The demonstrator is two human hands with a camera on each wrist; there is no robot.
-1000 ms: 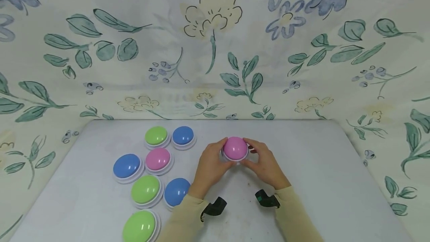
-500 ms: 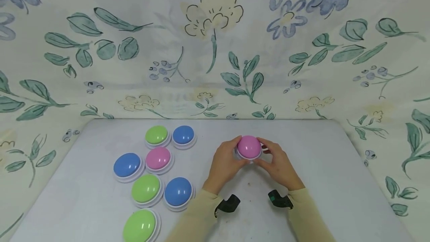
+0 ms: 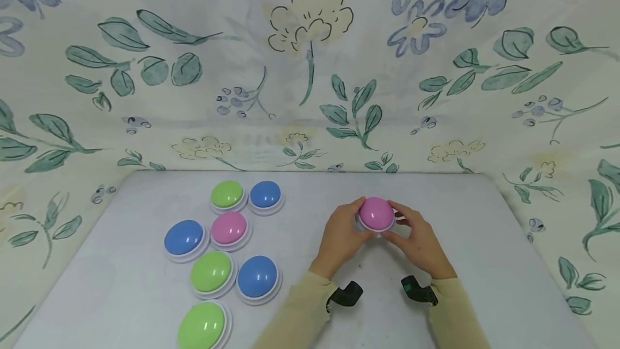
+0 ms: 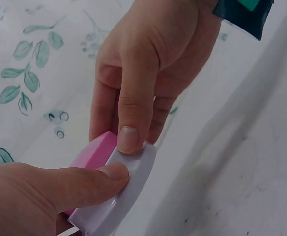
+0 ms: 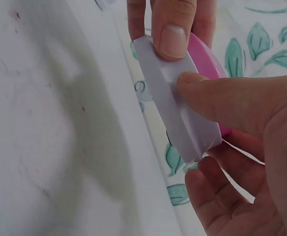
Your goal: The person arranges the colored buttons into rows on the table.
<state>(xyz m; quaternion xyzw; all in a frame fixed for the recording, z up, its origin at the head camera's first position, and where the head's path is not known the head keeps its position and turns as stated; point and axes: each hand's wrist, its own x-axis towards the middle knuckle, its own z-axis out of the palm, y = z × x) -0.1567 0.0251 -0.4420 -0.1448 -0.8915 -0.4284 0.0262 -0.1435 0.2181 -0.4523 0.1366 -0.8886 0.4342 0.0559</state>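
A pink dome push button with a white base is held between both hands over the right-centre of the table. My left hand grips its left side, thumb at the near edge. On the other side my right hand pinches it, also with the thumb in front. Seen from the left wrist, the left thumb presses on the white base, close to the other thumb. In the right wrist view a shadowed gap shows between the base and the white tabletop.
Several similar buttons stand on the white table to the left: green ones, blue ones and another pink one. A floral cloth hangs behind the table and along its sides. Black wrist cameras are strapped to the sleeves.
Both hands have moved to the right together, carrying the pink button with them. The blue button once partly behind the left sleeve now shows whole. The other buttons stay put.
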